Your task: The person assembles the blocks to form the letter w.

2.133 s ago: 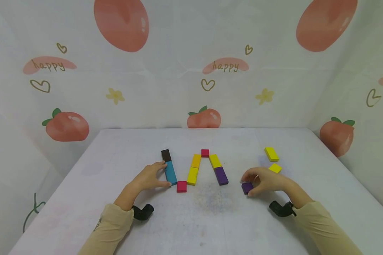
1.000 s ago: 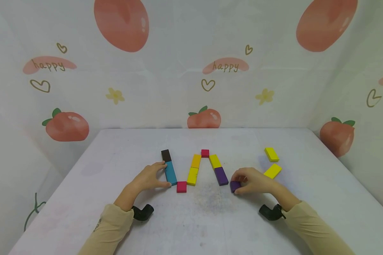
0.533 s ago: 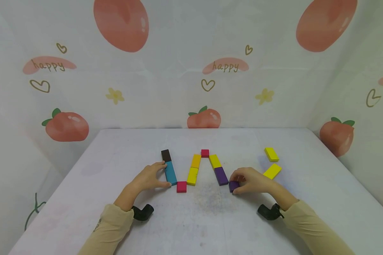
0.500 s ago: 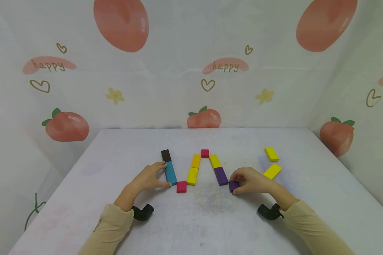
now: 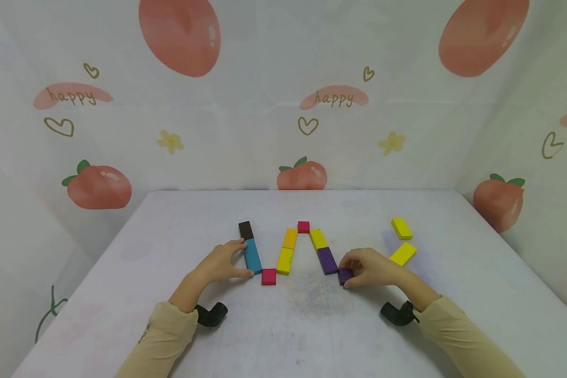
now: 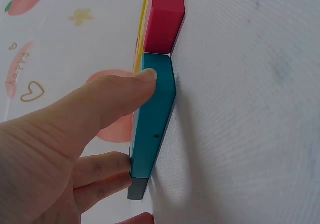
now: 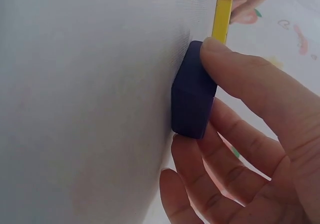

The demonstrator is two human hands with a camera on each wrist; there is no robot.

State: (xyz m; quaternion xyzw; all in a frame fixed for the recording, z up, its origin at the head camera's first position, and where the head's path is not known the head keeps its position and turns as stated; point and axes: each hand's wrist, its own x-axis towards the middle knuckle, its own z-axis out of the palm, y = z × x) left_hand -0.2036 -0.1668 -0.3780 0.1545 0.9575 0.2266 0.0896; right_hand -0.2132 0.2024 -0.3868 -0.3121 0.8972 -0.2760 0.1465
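The right hand (image 5: pixel 375 269) pinched a small purple block (image 5: pixel 344 275) between thumb and fingers, the block lying flat on the white table (image 5: pixel 312 325). Just beyond the pinch, touching or nearly touching the held piece, lay a longer purple block (image 5: pixel 327 260), with a yellow block (image 5: pixel 318 239) above it and a small red block (image 5: pixel 304 227) at the top. Behind the knuckles, a little apart, lay two more yellow blocks (image 5: pixel 403 253).

The left hand (image 5: pixel 222 262) clasped a blue block (image 5: pixel 252 255) by its long sides, thumb on the near end and fingertips (image 6: pixel 107 166) on the far edge. In the left wrist view the thumb pressed flat against the blue side. Past the fingertips a dark brown block (image 5: pixel 245 229) continued the blue one; right by the thumb sat a red square (image 5: pixel 268 276). Two yellow blocks (image 5: pixel 287 252) slanted up from that square toward the peak.
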